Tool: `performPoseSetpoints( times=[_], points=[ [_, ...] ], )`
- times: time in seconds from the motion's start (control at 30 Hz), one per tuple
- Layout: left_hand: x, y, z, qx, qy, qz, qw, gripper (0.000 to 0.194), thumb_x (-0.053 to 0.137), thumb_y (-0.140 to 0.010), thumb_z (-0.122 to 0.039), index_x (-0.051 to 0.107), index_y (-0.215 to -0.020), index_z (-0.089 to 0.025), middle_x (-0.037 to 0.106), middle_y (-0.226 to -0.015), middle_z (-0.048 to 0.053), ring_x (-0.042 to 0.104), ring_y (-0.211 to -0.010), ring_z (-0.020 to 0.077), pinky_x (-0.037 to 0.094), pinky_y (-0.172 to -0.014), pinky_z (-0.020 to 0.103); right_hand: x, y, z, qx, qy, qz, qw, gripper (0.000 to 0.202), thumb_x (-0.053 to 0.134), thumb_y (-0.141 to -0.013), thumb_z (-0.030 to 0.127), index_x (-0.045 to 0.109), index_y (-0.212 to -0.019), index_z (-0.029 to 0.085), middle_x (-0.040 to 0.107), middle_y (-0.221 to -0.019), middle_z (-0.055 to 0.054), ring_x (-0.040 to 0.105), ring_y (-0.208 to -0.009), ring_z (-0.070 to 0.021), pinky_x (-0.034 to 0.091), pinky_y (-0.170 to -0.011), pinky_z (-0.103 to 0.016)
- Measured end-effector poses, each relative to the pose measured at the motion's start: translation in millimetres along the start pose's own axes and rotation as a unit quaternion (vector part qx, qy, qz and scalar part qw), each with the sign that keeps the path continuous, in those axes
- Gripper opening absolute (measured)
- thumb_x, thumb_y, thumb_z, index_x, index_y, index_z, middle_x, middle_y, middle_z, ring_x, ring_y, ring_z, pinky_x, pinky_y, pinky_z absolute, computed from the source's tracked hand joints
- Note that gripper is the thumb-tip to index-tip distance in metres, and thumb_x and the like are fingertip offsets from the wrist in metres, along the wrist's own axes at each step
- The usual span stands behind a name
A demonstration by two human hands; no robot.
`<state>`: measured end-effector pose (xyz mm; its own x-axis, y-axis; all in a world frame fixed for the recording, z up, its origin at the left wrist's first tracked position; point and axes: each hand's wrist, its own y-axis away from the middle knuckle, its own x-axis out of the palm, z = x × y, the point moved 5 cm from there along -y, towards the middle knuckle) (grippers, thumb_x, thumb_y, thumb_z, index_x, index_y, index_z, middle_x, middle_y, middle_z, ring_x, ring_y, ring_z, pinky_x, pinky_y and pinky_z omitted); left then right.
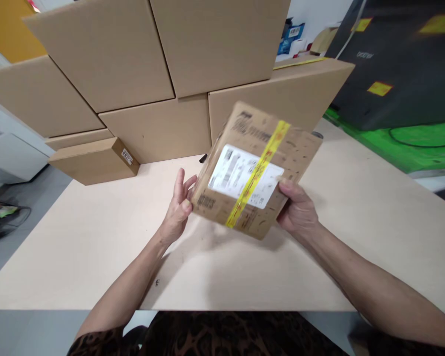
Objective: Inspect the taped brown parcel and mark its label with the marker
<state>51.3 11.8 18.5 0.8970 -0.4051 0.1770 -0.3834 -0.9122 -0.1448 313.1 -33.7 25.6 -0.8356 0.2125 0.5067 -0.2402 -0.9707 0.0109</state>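
A flat cardboard box (215, 200) hangs tilted above the table in front of me. Its upper face carries a white shipping label (230, 173), a strip of yellow tape (257, 173) and dark printed markings. My right hand (298, 205) grips the right side, thumb on top over the label's edge and fingers underneath. At the lower left corner, my left hand (178, 210) holds the box with its thumb at the edge and its other fingers along the side, partly hidden. A small black object (203, 158) shows behind the box; its kind is unclear.
Large cardboard boxes (155, 131) stand stacked along the table's (96, 257) far side. A smaller flat box (92, 163) leans there at the left. Right of the table is a dark machine (385, 64) beside a green surface (426, 143). Part of another person's foot (3, 212) shows far left.
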Motion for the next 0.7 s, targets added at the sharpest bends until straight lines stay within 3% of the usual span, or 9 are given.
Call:
performPoseSetpoints(
  times=[0.13, 0.2, 0.3, 0.47, 0.57, 0.7],
  points=[
    [19.8, 5, 12, 0.015, 0.02, -0.007, 1.0, 0.133, 0.088, -0.059, -0.09, 0.025, -0.168, -0.048, 0.041, -0.173, 0.015, 0.045, -0.159, 0.0442, 0.049, -0.119, 0.061, 2, 2, -12, 0.0, 0.0, -0.027, 1.0, 0.069, 0.08, -0.078, 0.067, 0.065, -0.14, 0.041, 0.075, -0.145, -0.001, 0.049, -0.159, -0.0404, 0.056, -0.116, -0.064],
    [37.0, 9, 12, 0.012, 0.021, 0.016, 1.0, 0.127, 0.097, -0.066, -0.07, 0.026, -0.167, -0.042, 0.046, -0.17, 0.016, 0.047, -0.157, 0.0417, 0.049, -0.121, 0.06, 7, 7, -24, 0.02, 0.006, 0.004, 1.0, 0.077, 0.083, -0.076, 0.067, 0.062, -0.145, 0.043, 0.075, -0.145, -0.001, 0.05, -0.157, -0.0396, 0.054, -0.118, -0.064],
    [44.5, 11, 6, 0.01, 0.034, -0.024, 0.999, 0.108, 0.096, -0.075, -0.053, 0.036, -0.162, -0.032, 0.063, -0.153, 0.017, 0.063, -0.141, 0.0389, 0.054, -0.117, 0.06, 14, 13, -36, 0.052, 0.003, 0.049, 0.997, 0.089, 0.093, -0.068, 0.059, 0.06, -0.149, 0.043, 0.078, -0.14, -0.002, 0.055, -0.151, -0.0394, 0.05, -0.122, -0.065],
    [23.5, 3, -7, 0.008, 0.045, -0.084, 0.995, 0.1, 0.097, -0.068, -0.049, 0.049, -0.153, -0.025, 0.075, -0.138, 0.015, 0.067, -0.138, 0.0403, 0.055, -0.116, 0.057, 9, 5, -23, 0.049, -0.024, 0.061, 0.997, 0.091, 0.093, -0.066, 0.064, 0.059, -0.149, 0.046, 0.075, -0.145, -0.002, 0.053, -0.152, -0.0398, 0.052, -0.118, -0.066],
    [7.7, -3, -11, 0.0, 0.057, -0.109, 0.992, 0.095, 0.095, -0.067, -0.048, 0.054, -0.15, -0.025, 0.076, -0.139, 0.014, 0.07, -0.135, 0.0402, 0.058, -0.112, 0.055, 0, -5, -11, 0.036, 0.0, 0.062, 0.997, 0.083, 0.089, -0.071, 0.064, 0.059, -0.147, 0.046, 0.07, -0.152, -0.001, 0.053, -0.152, -0.0397, 0.055, -0.112, -0.066],
    [-8.7, -10, -18, -0.008, 0.073, -0.127, 0.989, 0.088, 0.091, -0.068, -0.047, 0.06, -0.148, -0.025, 0.078, -0.136, 0.012, 0.074, -0.127, 0.0396, 0.063, -0.106, 0.052, -6, -10, -15, 0.082, 0.047, 0.092, 0.991, 0.067, 0.086, -0.075, 0.061, 0.068, -0.136, 0.039, 0.072, -0.146, -0.005, 0.055, -0.149, -0.0432, 0.055, -0.111, -0.067]
  ],
)
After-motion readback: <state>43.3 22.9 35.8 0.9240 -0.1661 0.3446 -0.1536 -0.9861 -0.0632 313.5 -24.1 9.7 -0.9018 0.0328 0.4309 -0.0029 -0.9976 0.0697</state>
